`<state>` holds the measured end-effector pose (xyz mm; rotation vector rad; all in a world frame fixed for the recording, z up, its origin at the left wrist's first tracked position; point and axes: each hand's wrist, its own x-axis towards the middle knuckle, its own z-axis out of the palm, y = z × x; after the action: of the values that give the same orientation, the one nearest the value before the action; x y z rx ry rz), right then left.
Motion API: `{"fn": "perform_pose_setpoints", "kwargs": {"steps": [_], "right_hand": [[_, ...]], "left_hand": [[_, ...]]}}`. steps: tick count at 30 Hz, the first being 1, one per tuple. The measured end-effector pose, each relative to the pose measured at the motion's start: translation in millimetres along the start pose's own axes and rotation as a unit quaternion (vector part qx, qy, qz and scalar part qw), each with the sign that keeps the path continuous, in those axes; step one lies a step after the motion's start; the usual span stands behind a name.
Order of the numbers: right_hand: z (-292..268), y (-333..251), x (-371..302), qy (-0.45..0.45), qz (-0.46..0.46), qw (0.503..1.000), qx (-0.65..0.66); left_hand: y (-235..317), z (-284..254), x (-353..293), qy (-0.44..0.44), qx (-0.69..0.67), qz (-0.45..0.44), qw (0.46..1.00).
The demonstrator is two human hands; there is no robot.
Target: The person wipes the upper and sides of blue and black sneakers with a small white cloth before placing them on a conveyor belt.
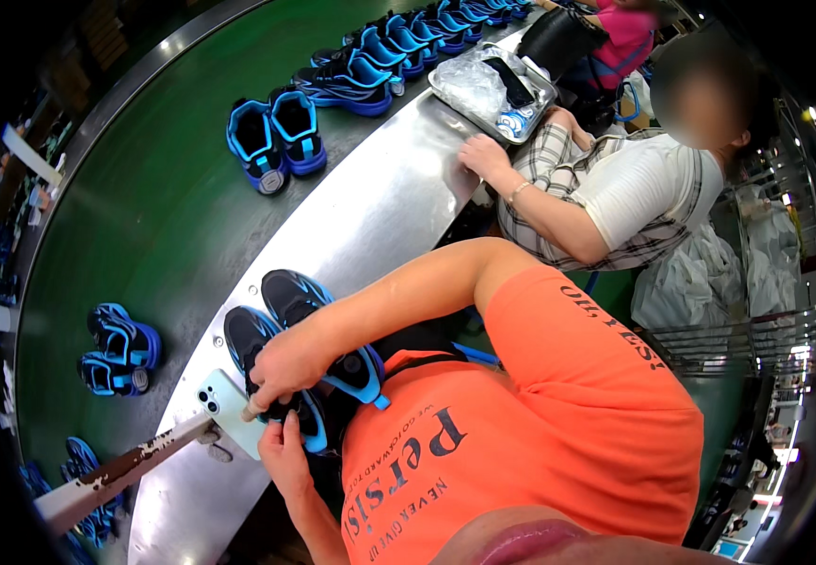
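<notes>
A pair of black-and-blue sneakers rests at the metal table edge against my body. My right hand [287, 365] reaches across the nearer sneaker [250, 331], its fingers curled down on the lace and opening area. A tan covering shows at one of its fingertips. From below, my left hand [285, 454] meets it, thumb and fingers closed at the same sneaker's collar. The exact bit pinched is hidden by the fingers. The other sneaker [293, 294] lies alongside, partly under my right forearm. A pale green phone [227, 403] lies flat beside my hands.
A green conveyor belt [135, 226] curves past the metal ledge [351, 179], carrying matching sneakers [276, 137] in pairs and a long row. A chipped white bar [130, 466] juts in near the phone. A co-worker [605, 188] sits beside a metal tray [492, 89] with plastic bags and a dark phone.
</notes>
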<state>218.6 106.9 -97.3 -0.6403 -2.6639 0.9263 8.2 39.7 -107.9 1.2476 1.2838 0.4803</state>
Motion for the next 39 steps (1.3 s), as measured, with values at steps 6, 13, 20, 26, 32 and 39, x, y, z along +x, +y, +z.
{"fn": "perform_pose_setpoints", "kwargs": {"steps": [6, 13, 20, 26, 32, 39], "right_hand": [[15, -2, 4, 0.02, 0.069, 0.997, -0.033], [-16, -18, -3, -0.011, 0.101, 0.995, -0.017], [15, -8, -3, 0.067, 0.046, 0.991, -0.11], [-10, -5, -27, 0.158, 0.116, 0.981, 0.012], [-39, -14, -115, 0.162, 0.109, 0.951, 0.241], [-27, -36, -105, 0.22, 0.214, 0.939, 0.153]], "left_hand": [[5, 6, -2, 0.004, -0.005, 0.008, 1.0], [10, 25, -8, 0.042, -0.072, -0.005, 0.997], [-5, 31, -2, 0.044, -0.074, -0.008, 0.996], [51, 23, -11, 0.005, 0.086, -0.053, 0.995], [68, 18, 19, 0.05, 0.205, 0.234, 0.949], [52, 31, 33, 0.002, 0.221, 0.346, 0.912]]}}
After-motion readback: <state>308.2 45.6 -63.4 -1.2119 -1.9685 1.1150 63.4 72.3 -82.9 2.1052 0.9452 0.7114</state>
